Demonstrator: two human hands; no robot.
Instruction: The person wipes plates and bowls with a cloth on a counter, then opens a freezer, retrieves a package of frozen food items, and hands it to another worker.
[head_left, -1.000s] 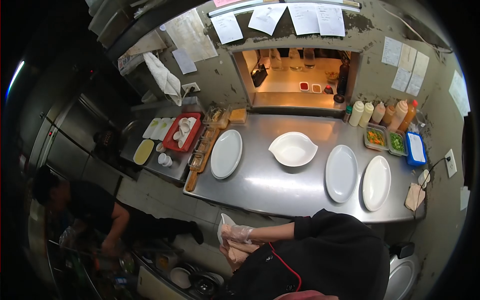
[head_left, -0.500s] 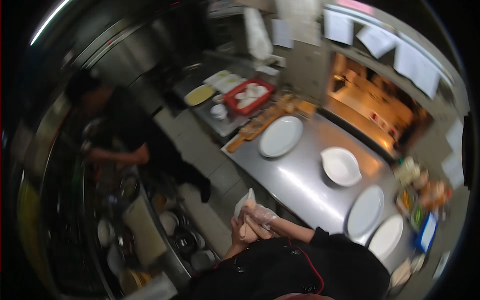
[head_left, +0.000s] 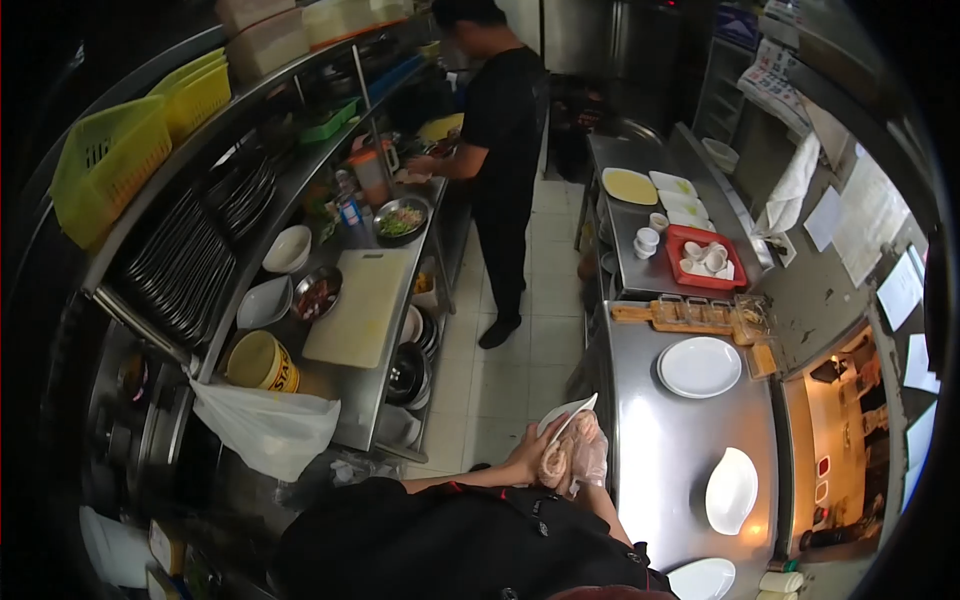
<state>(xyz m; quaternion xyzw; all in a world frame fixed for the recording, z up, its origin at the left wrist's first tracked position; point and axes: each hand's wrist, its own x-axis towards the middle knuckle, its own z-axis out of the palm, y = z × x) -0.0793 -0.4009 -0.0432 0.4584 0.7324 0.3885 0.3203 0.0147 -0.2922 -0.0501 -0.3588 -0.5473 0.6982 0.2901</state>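
Note:
In front of my body, my left hand (head_left: 528,452) grips a white dish (head_left: 566,410) held tilted on its edge. My right hand (head_left: 590,458), in a clear plastic glove, is closed on a bunched pinkish-beige cloth (head_left: 556,464) that lies against the dish. Both hands are close together over the gap beside the steel counter (head_left: 650,440). On that counter lie a white oval plate (head_left: 701,367) and a white pointed bowl (head_left: 731,491).
Ahead, a person in black (head_left: 505,150) stands at the left worktop. That worktop holds a cutting board (head_left: 362,305), a yellow bucket (head_left: 257,362) and bowls. A red tray (head_left: 735,278) of small cups is at the right. A tiled floor (head_left: 500,400) runs between.
The view has swung left, bringing the left worktop and shelves into sight. My hands still hold the dish and cloth, and the dish has tilted differently. The other person now appears farther ahead.

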